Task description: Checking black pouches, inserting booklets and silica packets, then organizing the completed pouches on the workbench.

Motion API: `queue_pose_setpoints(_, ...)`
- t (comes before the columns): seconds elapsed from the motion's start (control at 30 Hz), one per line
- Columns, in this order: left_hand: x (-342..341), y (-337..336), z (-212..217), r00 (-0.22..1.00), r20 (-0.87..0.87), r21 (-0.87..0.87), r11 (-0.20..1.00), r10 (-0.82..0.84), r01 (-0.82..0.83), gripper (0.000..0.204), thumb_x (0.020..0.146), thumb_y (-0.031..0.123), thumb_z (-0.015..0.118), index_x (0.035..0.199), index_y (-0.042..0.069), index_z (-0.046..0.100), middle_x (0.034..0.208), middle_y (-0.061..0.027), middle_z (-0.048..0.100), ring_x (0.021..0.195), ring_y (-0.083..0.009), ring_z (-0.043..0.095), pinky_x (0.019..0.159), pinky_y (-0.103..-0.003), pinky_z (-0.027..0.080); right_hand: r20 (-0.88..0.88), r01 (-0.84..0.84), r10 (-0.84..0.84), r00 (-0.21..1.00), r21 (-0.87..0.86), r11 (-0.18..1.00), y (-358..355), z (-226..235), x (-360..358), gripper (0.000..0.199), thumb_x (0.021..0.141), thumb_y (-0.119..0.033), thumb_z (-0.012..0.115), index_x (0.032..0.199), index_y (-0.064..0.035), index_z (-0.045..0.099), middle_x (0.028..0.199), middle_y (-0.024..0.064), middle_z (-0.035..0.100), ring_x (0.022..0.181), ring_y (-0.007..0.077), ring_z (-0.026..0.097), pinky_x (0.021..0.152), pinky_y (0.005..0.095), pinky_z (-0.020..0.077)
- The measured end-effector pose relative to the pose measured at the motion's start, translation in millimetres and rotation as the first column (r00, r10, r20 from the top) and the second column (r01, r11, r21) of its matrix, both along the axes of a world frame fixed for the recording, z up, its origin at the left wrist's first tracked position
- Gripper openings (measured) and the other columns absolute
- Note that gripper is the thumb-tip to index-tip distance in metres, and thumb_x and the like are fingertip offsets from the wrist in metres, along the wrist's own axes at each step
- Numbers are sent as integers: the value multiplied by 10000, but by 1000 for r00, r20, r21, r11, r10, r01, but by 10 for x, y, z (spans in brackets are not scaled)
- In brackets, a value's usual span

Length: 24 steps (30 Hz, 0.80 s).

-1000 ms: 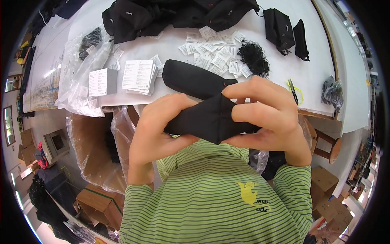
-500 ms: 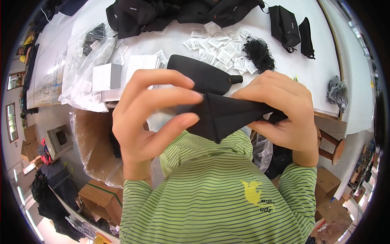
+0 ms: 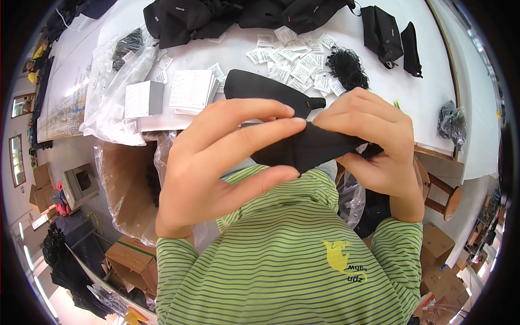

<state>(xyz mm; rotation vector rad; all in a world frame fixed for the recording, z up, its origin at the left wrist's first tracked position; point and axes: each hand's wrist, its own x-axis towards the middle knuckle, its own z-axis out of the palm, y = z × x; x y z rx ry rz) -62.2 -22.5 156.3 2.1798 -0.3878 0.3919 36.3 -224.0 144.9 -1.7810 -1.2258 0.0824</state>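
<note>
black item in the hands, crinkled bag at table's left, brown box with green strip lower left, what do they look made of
Black item: probably woven fabric, perhaps synthetic, matte; it folds softly along a seam.
Crinkled bag: likely plastic film, glossy; see-through with bright creases.
Brown box: probably cardboard, dull; flat, stiff-looking panels.

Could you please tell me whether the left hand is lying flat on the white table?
No, the left hand is raised to the black pouch that the right hand holds.
</note>
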Motion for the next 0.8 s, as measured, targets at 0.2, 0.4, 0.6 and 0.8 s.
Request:
queue_pose_setpoints(0.2,-45,-75,-56,992,-80,-60,993,96,-101,483,605,92,813,1053,-19,671,987,-106,653,879,-198,620,755,-277,491,-60,-10,13,998,38,999,12,-79,-8,377,500,39,628,875,29,659,793,111,642,718,253,596,653,318,461)
queue_pose_setpoints(0.4,-48,-67,-141,997,-58,-10,998,54,-54,481,600,66,822,1052,-7,676,960,-103,659,831,-179,631,704,-257,497,-153,-38,43,987,37,999,-4,-155,-11,342,525,44,635,866,21,653,792,115,642,730,252,598,667,320,460)
queue_pose_setpoints(0.6,-46,-67,-166,992,-111,0,998,59,-59,404,589,46,809,977,7,707,852,-87,669,780,-187,637,670,-263,498,-95,-91,86,992,-56,994,-7,-155,-2,345,609,13,680,947,-35,627,848,84,623,732,258,591,641,329,464)
queue_pose_setpoints(0.8,16,-66,-362,998,-45,-44,998,44,-46,357,655,53,772,1002,40,689,787,-58,643,673,-211,587,570,-288,476,-102,-72,49,994,-235,969,-27,-31,-34,380,644,-87,763,979,-2,604,920,113,633,797,265,612,705,310,480)
